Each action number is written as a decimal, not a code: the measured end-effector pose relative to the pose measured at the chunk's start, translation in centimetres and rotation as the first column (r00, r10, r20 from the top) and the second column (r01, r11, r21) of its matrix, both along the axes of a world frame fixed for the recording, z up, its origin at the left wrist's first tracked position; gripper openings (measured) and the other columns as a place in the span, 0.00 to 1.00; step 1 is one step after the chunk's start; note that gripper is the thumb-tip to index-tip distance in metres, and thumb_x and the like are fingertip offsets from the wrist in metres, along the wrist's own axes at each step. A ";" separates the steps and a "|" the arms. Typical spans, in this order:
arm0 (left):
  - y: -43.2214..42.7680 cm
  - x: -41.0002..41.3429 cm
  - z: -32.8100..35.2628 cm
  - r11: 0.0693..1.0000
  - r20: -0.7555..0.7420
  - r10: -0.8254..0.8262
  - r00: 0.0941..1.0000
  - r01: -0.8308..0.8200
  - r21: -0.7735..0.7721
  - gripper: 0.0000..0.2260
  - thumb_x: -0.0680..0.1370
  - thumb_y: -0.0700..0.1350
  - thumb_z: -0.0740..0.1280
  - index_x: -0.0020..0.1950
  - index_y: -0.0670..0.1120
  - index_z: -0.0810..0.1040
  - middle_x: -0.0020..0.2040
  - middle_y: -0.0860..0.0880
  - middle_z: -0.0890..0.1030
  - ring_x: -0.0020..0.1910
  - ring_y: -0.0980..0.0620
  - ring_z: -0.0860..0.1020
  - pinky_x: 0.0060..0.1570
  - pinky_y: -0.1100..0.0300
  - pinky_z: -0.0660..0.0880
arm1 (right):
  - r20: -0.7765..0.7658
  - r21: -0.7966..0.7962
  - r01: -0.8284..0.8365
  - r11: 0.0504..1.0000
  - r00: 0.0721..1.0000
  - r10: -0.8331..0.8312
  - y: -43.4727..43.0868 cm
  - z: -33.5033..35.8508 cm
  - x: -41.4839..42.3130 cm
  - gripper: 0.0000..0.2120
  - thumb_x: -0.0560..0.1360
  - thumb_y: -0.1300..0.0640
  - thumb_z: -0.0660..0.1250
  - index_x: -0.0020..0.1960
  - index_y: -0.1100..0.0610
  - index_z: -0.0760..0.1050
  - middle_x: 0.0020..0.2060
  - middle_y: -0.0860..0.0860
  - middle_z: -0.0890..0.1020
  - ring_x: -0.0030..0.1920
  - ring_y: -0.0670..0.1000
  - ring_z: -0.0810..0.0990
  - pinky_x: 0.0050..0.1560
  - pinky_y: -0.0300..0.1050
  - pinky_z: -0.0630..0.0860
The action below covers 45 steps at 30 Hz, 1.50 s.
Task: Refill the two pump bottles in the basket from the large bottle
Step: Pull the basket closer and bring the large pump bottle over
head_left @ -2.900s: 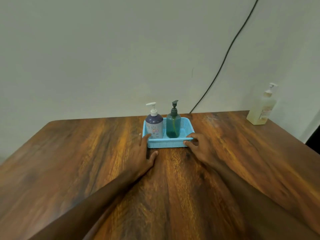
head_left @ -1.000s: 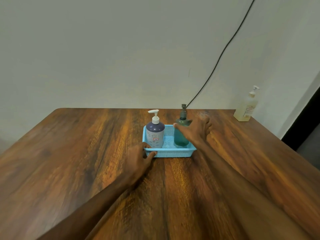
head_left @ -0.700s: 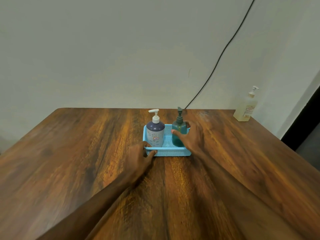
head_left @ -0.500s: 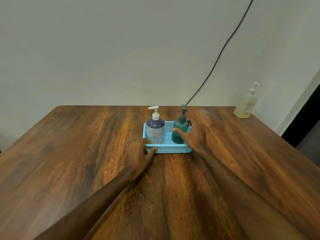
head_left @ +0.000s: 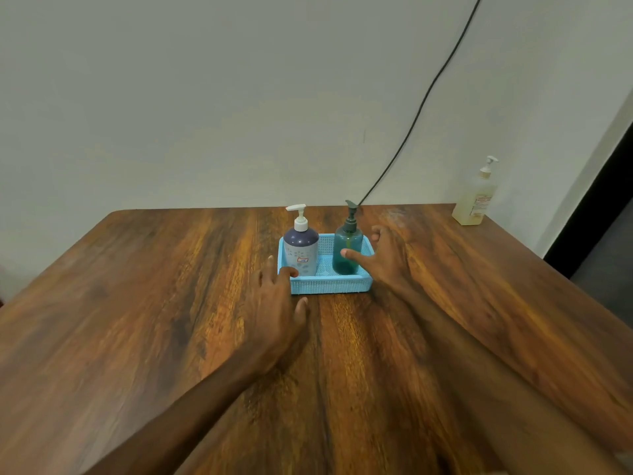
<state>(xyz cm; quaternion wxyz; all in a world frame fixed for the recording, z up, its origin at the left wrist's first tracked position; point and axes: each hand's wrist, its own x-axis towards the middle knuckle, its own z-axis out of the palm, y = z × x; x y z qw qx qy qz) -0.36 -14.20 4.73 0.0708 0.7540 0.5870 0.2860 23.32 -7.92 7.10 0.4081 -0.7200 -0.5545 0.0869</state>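
A light-blue mesh basket (head_left: 342,286) sits mid-table. In it stand two pump bottles: a purple-and-white one (head_left: 301,250) on the left and a teal see-through one (head_left: 346,245) on the right, both upright. My left hand (head_left: 279,303) holds the basket's front-left corner, a finger hooked over the rim and the thumb by the front wall. My right hand (head_left: 383,257) is spread beside the teal bottle; its thumb tip touches the bottle's front and its fingers stand slightly off to the right. The large pale-yellow pump bottle (head_left: 474,200) stands at the far right corner.
The wooden table (head_left: 137,320) runs back to a plain wall. A black cable (head_left: 421,108) hangs down the wall behind the basket. A dark doorway (head_left: 603,214) lies past the table's right edge.
The basket was pulled a little toward me. My right hand went from the basket's rim to the teal bottle, tilted and gripped it, and has now loosened; the bottle stands upright.
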 end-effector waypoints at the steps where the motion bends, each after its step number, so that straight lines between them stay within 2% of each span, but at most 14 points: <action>1: -0.1 0.2 0.0 1.000 -0.019 0.002 1.000 -0.002 -0.012 0.27 0.79 0.55 0.69 0.76 0.52 0.67 0.81 0.44 0.62 0.80 0.42 0.59 0.76 0.47 0.61 | 0.001 0.009 0.000 1.000 1.000 0.000 -0.5 0.2 0.1 0.33 0.66 0.39 0.77 0.62 0.54 0.68 0.53 0.49 0.75 0.53 0.49 0.75 0.50 0.42 0.72; 4: 0.7 0.7 0.1 0.992 -0.029 0.004 1.000 -0.008 -0.125 0.29 0.78 0.55 0.69 0.76 0.53 0.64 0.79 0.42 0.65 0.79 0.40 0.62 0.76 0.43 0.64 | -0.022 -0.018 -0.036 0.999 0.999 0.035 -2.2 0.2 0.3 0.29 0.68 0.41 0.76 0.60 0.52 0.68 0.51 0.47 0.74 0.52 0.49 0.75 0.46 0.38 0.71; 8: 1.6 0.7 -0.2 0.979 0.036 -0.015 0.999 0.022 -0.205 0.28 0.77 0.50 0.72 0.74 0.49 0.66 0.70 0.45 0.76 0.68 0.43 0.75 0.63 0.46 0.79 | -0.073 -0.130 -0.093 0.987 0.994 0.084 -4.0 -1.3 0.4 0.31 0.65 0.33 0.73 0.62 0.49 0.73 0.59 0.47 0.77 0.56 0.48 0.76 0.57 0.48 0.78; 13: 0.4 1.4 0.1 0.990 -0.025 0.011 1.000 -0.014 -0.143 0.31 0.79 0.53 0.69 0.78 0.49 0.61 0.77 0.39 0.68 0.73 0.39 0.72 0.66 0.42 0.75 | -0.065 -0.054 -0.084 0.995 0.995 0.081 -6.2 -1.4 1.1 0.26 0.69 0.38 0.73 0.60 0.52 0.77 0.53 0.46 0.79 0.52 0.46 0.77 0.57 0.48 0.77; 16: -2.1 3.2 1.2 0.988 -0.154 0.005 0.988 -0.029 -0.154 0.30 0.80 0.57 0.66 0.78 0.49 0.60 0.78 0.38 0.67 0.72 0.39 0.73 0.65 0.42 0.76 | -0.100 -0.001 -0.013 1.000 0.995 0.012 -7.0 -1.7 2.6 0.22 0.67 0.34 0.72 0.56 0.44 0.77 0.56 0.45 0.78 0.56 0.46 0.77 0.56 0.52 0.79; 19: -5.0 6.0 2.8 0.981 -0.254 -0.125 0.959 0.080 -0.178 0.26 0.82 0.58 0.64 0.77 0.49 0.63 0.80 0.41 0.65 0.75 0.40 0.68 0.70 0.44 0.72 | -0.224 0.022 0.092 0.995 0.971 -0.085 -7.5 -2.1 4.2 0.18 0.66 0.34 0.71 0.50 0.42 0.75 0.53 0.43 0.77 0.52 0.46 0.78 0.52 0.52 0.80; 22: -5.8 10.5 3.4 0.934 -0.161 -0.343 0.926 0.317 -0.166 0.15 0.81 0.54 0.66 0.64 0.48 0.74 0.65 0.46 0.79 0.62 0.46 0.77 0.57 0.52 0.76 | -0.297 -0.001 0.168 0.986 0.941 -0.160 -7.5 -1.4 7.0 0.12 0.70 0.41 0.72 0.46 0.47 0.77 0.45 0.46 0.81 0.45 0.47 0.80 0.48 0.50 0.82; 24: -4.8 13.9 3.5 0.891 -0.106 -0.433 0.895 0.407 -0.202 0.09 0.80 0.50 0.68 0.57 0.47 0.76 0.55 0.47 0.81 0.54 0.46 0.80 0.50 0.54 0.77 | -0.230 -0.019 0.171 0.985 0.958 -0.171 -7.5 -1.3 9.6 0.11 0.71 0.42 0.71 0.46 0.48 0.79 0.44 0.46 0.82 0.45 0.46 0.80 0.47 0.48 0.81; 26: -2.9 17.3 3.3 0.853 -0.104 -0.495 0.863 0.458 -0.251 0.08 0.80 0.49 0.68 0.56 0.47 0.76 0.52 0.47 0.82 0.51 0.46 0.81 0.51 0.51 0.80 | -0.179 -0.055 0.200 0.978 0.962 -0.206 -7.4 -1.9 12.3 0.13 0.70 0.39 0.70 0.47 0.47 0.78 0.48 0.46 0.81 0.48 0.47 0.79 0.49 0.48 0.80; 32: 3.8 25.4 2.9 0.747 -0.205 -0.624 0.755 0.498 -0.439 0.13 0.80 0.48 0.67 0.61 0.44 0.75 0.61 0.43 0.78 0.59 0.43 0.78 0.56 0.52 0.73 | -0.157 -0.147 0.310 0.939 0.930 -0.332 -5.7 -3.2 18.5 0.20 0.69 0.43 0.74 0.57 0.47 0.73 0.60 0.48 0.75 0.58 0.49 0.74 0.57 0.47 0.75; 36: 6.5 29.4 2.7 0.715 -0.220 -0.635 0.740 0.455 -0.531 0.20 0.84 0.52 0.63 0.72 0.43 0.71 0.74 0.41 0.72 0.74 0.42 0.68 0.75 0.46 0.64 | -0.191 -0.183 0.365 0.913 0.897 -0.398 -2.6 -3.3 23.0 0.34 0.66 0.43 0.76 0.66 0.51 0.66 0.65 0.50 0.71 0.63 0.52 0.71 0.58 0.47 0.72; 40: 9.6 33.2 2.6 0.711 -0.278 -0.633 0.722 0.400 -0.579 0.23 0.83 0.56 0.64 0.73 0.43 0.71 0.75 0.41 0.70 0.75 0.41 0.67 0.75 0.44 0.64 | -0.233 -0.121 0.423 0.898 0.867 -0.440 1.9 -3.0 26.8 0.40 0.64 0.44 0.78 0.70 0.54 0.64 0.67 0.52 0.71 0.67 0.54 0.70 0.62 0.47 0.72; 43: 12.3 35.1 2.3 0.719 -0.317 -0.616 0.721 0.350 -0.600 0.31 0.79 0.62 0.66 0.74 0.43 0.70 0.76 0.40 0.68 0.75 0.40 0.66 0.73 0.43 0.66 | -0.290 -0.013 0.422 0.907 0.866 -0.407 5.7 -2.4 29.0 0.37 0.59 0.47 0.79 0.66 0.53 0.74 0.62 0.49 0.79 0.61 0.52 0.79 0.48 0.33 0.74; 45: 13.9 35.9 1.8 0.737 -0.345 -0.604 0.719 0.338 -0.585 0.34 0.75 0.66 0.70 0.72 0.45 0.72 0.74 0.41 0.70 0.72 0.39 0.69 0.70 0.41 0.70 | -0.342 0.033 0.407 0.913 0.863 -0.372 8.3 -2.9 30.6 0.34 0.59 0.48 0.80 0.62 0.53 0.76 0.58 0.49 0.82 0.57 0.51 0.81 0.43 0.31 0.73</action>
